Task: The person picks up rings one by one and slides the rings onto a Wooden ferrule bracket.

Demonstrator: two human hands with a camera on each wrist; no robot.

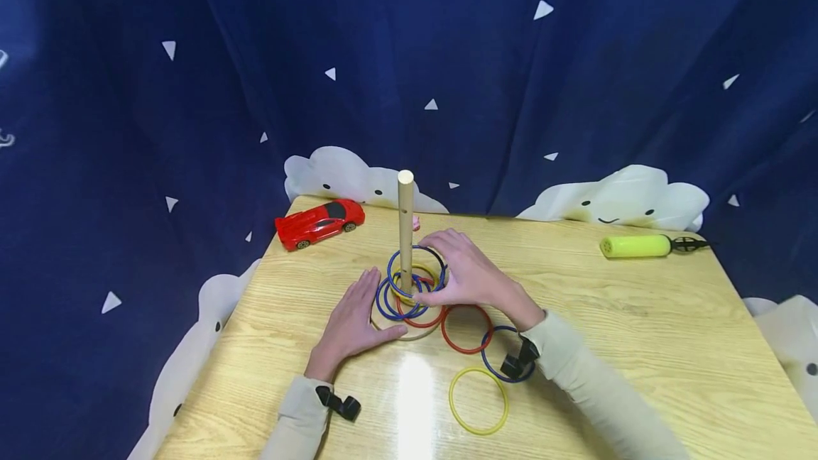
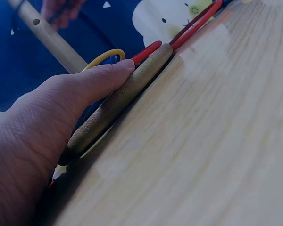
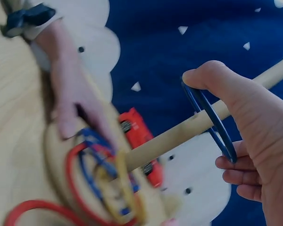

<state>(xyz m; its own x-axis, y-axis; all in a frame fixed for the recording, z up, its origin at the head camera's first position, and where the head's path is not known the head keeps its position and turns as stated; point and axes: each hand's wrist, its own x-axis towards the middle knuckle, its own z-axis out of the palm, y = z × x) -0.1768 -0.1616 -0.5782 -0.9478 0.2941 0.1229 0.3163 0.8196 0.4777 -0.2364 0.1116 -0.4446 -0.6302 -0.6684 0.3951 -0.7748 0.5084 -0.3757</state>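
While I look down: no writing is readable anywhere.
Left hand [image 1: 353, 323]: my flat fingers press the round wooden base [image 2: 118, 101].
Right hand [image 1: 469, 274]: pinches a blue plastic ring [image 3: 212, 123] around the upright wooden peg [image 1: 405, 227].
Nearby: red toy car [image 1: 319, 222], yellow-green pump [image 1: 642, 245], loose yellow ring [image 1: 478, 400].

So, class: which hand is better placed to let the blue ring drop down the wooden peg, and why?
The right hand. It already pinches the blue ring, which sits around the wooden peg. The left hand lies flat against the round base, so it looks better suited to steadying.
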